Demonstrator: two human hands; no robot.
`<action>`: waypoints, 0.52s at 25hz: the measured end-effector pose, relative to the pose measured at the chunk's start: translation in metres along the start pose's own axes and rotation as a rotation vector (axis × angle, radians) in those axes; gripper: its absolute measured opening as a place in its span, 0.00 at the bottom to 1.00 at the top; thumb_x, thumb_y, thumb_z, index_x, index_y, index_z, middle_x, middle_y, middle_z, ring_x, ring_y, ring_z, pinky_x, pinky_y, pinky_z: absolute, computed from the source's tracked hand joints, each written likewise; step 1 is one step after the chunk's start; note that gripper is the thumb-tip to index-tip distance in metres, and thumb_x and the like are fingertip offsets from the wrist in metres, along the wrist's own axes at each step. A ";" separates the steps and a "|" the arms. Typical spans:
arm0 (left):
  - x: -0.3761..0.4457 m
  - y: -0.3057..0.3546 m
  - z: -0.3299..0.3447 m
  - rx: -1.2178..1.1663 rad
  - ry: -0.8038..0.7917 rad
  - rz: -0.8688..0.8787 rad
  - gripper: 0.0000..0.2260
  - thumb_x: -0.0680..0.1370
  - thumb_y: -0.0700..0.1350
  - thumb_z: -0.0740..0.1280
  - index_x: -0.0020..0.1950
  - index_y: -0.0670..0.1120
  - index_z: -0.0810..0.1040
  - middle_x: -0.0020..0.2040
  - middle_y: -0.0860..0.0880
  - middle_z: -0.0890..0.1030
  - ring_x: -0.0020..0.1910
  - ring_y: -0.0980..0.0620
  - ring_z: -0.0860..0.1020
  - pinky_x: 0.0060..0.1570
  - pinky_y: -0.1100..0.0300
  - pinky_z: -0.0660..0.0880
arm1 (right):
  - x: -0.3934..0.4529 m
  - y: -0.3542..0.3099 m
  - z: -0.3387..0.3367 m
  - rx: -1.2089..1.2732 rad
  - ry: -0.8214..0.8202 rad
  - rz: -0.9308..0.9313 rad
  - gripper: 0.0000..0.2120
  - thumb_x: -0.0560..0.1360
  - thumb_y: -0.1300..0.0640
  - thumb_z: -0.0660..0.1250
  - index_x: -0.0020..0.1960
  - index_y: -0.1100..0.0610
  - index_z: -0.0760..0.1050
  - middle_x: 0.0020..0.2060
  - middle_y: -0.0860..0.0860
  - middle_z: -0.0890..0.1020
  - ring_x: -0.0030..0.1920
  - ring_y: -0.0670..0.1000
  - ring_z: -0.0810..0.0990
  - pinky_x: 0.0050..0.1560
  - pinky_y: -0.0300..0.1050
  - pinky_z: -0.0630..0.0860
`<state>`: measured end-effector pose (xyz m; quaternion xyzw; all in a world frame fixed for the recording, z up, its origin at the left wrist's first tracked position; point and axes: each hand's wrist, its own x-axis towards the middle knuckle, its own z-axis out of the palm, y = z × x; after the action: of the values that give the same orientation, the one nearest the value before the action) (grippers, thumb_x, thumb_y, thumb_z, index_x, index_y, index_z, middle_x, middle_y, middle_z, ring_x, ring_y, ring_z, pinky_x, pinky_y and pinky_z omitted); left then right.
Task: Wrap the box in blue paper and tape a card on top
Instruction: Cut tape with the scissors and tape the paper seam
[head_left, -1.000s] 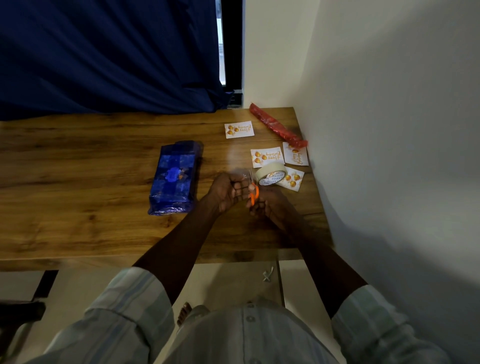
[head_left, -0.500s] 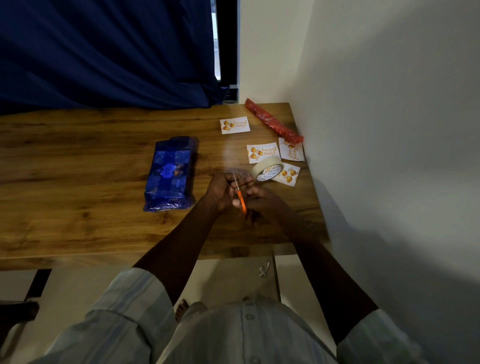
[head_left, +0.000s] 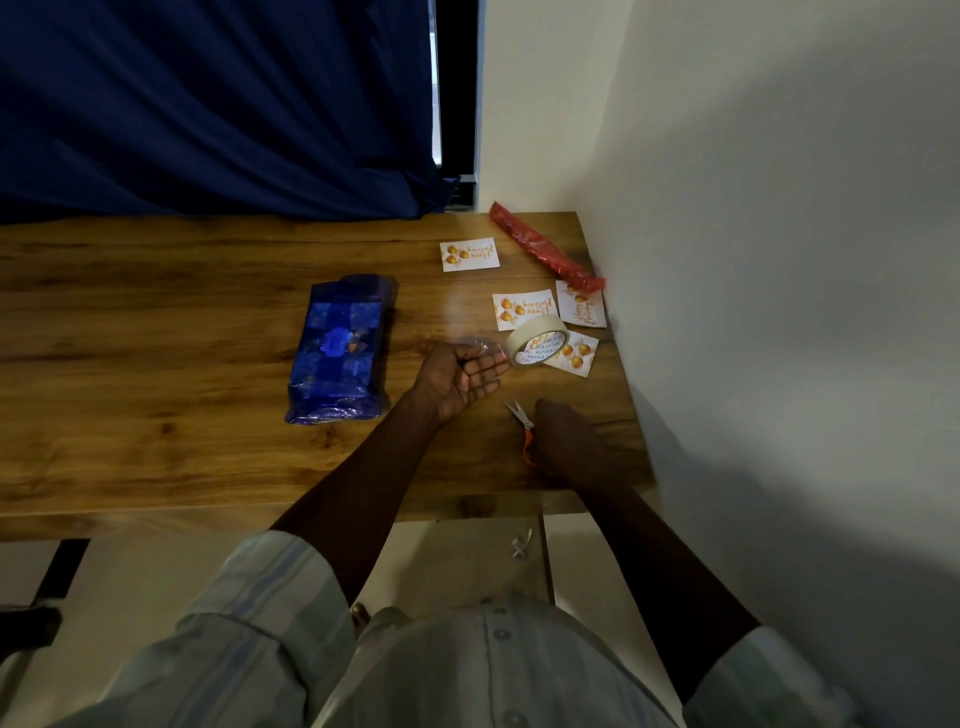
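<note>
Head view: wooden table (head_left: 156, 332) set against a dark blue curtain (head_left: 208, 104) and white wall. Box wrapped in blue patterned paper (head_left: 340, 348) is lying flat mid-table, apart from both hands. Four white cards with orange print are scattered near the wall; nearest card (head_left: 524, 309) sits just behind the cream roll of tape (head_left: 537, 340). Small orange-handled scissors (head_left: 522, 423) are lying on the table, right hand (head_left: 571, 441) resting over the handles; its grip cannot be told. Left hand (head_left: 462, 374) is palm-up, fingers relaxed; a clear tape piece (head_left: 475, 344) seems stuck at the fingertips. Judged step: one card to be centred on the box, tape pressed flat across its edge.
</note>
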<state>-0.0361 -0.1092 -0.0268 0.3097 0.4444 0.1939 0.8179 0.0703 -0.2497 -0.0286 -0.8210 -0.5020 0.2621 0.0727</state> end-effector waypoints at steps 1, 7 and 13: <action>0.000 0.000 0.000 0.002 -0.002 0.000 0.13 0.80 0.41 0.54 0.48 0.40 0.79 0.52 0.41 0.83 0.60 0.44 0.79 0.69 0.48 0.69 | 0.001 -0.001 -0.003 -0.014 -0.051 -0.008 0.14 0.75 0.58 0.70 0.58 0.61 0.72 0.55 0.58 0.78 0.53 0.56 0.78 0.51 0.46 0.75; -0.001 0.000 0.001 -0.008 -0.026 0.004 0.12 0.80 0.41 0.56 0.52 0.39 0.78 0.54 0.41 0.83 0.60 0.45 0.79 0.68 0.49 0.69 | 0.039 -0.005 -0.046 0.039 0.517 0.042 0.26 0.73 0.58 0.71 0.69 0.61 0.67 0.64 0.59 0.73 0.63 0.58 0.74 0.58 0.47 0.73; -0.004 0.003 0.003 -0.020 -0.062 0.004 0.13 0.80 0.41 0.56 0.50 0.39 0.80 0.51 0.42 0.85 0.61 0.45 0.79 0.69 0.49 0.68 | 0.075 0.003 -0.057 0.076 0.541 -0.028 0.18 0.75 0.63 0.67 0.64 0.61 0.71 0.57 0.60 0.80 0.56 0.59 0.80 0.53 0.51 0.78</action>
<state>-0.0360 -0.1104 -0.0211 0.3084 0.4162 0.1902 0.8340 0.1284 -0.1786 -0.0074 -0.8508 -0.4655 0.0509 0.2383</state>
